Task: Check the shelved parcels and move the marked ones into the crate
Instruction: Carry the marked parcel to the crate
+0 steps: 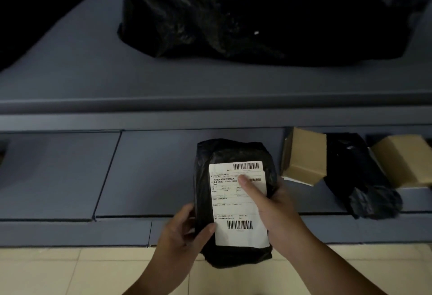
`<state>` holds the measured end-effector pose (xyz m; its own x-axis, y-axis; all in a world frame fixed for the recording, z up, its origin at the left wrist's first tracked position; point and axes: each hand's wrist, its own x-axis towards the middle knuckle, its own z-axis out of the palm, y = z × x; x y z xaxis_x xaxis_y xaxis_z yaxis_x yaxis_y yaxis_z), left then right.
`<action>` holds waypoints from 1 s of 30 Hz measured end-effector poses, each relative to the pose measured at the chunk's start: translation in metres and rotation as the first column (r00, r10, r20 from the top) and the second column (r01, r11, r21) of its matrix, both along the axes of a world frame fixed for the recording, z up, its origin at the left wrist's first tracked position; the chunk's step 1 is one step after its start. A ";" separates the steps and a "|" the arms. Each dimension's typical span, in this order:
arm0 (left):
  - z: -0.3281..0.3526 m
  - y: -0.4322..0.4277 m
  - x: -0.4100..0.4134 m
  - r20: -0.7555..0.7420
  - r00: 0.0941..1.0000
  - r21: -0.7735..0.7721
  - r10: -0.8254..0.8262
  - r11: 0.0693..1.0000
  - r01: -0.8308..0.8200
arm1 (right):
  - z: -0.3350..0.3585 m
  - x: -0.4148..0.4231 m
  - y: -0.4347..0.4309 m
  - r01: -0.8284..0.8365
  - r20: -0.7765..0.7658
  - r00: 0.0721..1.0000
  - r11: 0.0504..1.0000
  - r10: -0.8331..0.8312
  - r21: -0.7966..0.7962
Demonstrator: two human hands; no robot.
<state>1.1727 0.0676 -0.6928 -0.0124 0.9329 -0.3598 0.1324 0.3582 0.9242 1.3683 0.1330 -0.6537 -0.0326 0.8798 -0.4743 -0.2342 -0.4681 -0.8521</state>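
A big black plastic bag, crumpled and glossy, fills the back right of the grey-blue upper shelf. It is the only thing seen there.

Below it, the lower shelf carries three parcels at its right end. One tilted cardboard box stands nearest the middle. A black poly-bag parcel lies just beside it, its twisted end hanging over the front edge. A second cardboard box sits at the far right, against the black parcel. Beige floor tiles show under the front edge.

A fourth parcel, also in black poly wrap, is held upright between both hands over the front edge of the lower shelf, near its middle, label side up. The left hand grips its lower left edge, with the thumb on the front and the fingers curled round the side. The right hand grips the right edge, and its thumb lies across the label's upper part.

The white shipping label covers most of the parcel's face. It bears two barcodes, one at the top right and one near the bottom. The printing is in Chinese, mostly too small to read. One line holds a bracketed number beginning 13800138, and larger characters show beside the thumb tip.
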 end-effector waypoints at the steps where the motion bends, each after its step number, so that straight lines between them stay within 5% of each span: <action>1: 0.001 -0.002 0.001 -0.010 1.000 -0.010 -0.001 1.000 0.001 | 0.003 0.003 -0.004 -0.012 -0.015 1.000 1.000 0.011 -0.021; 13: 0.042 -0.023 0.016 0.003 1.000 -0.043 0.031 0.999 -0.031 | 0.014 0.059 -0.100 -0.003 0.125 0.992 0.997 0.012 -0.072; 22: 0.108 -0.056 0.035 0.006 0.990 -0.064 -0.141 0.988 0.141 | 0.066 0.080 -0.161 0.046 0.101 0.994 0.996 -0.038 -0.073; 30: 0.160 -0.061 0.070 0.019 0.971 -0.087 -0.240 0.967 0.241 | 0.116 0.106 -0.207 0.266 0.114 0.956 0.962 -0.271 0.060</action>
